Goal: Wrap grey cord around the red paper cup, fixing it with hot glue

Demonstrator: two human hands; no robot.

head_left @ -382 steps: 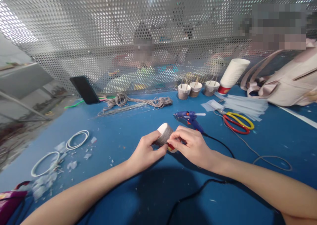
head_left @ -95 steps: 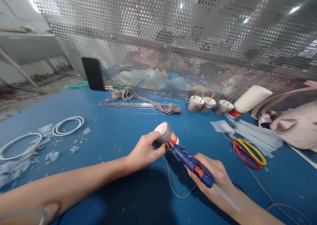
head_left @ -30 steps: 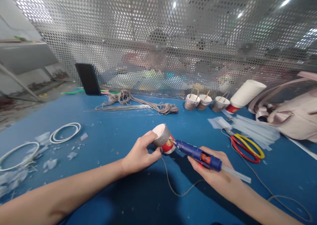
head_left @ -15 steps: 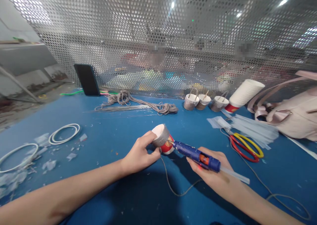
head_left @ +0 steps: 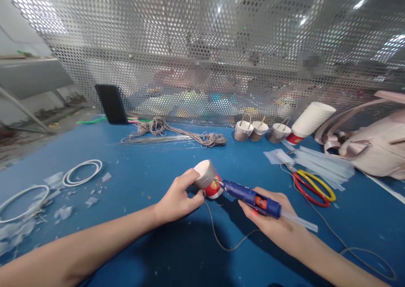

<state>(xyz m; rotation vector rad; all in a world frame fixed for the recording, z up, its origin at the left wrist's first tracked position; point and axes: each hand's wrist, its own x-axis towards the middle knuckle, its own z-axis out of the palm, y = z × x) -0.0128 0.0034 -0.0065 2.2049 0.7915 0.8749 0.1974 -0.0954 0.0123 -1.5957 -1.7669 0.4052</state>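
You are gripping the paper cup [head_left: 205,175] with the left hand [head_left: 177,198], the thumb and fingers closing around its side, and are holding it tilted over the middle of the desk [head_left: 142,164], its mouth facing the far left corner. With the right hand [head_left: 275,213] you are grasping the glue gun [head_left: 247,194], its nozzle pointing at the lower boundary of the grey wrap; whether it is touching cannot be told. A glue stick [head_left: 300,221] is projecting from the rear of the gun. Grey wrapping is covering the upper portion of the cup, while the red band and pale base are remaining uncovered, so the covering is appearing only partly complete. Loose cord [head_left: 221,242] is trailing from beside your left thumb towards the right hand. Toward the far edge, three wrapped cups [head_left: 243,133] are standing near a leaning cup stack [head_left: 313,120] and are carrying upright pieces at their mouths, which the cup in your grip is lacking. A cord bundle [head_left: 215,139] is lying along the same edge, and scissors [head_left: 327,203] are lying to the right, beside translucent strips [head_left: 325,162].
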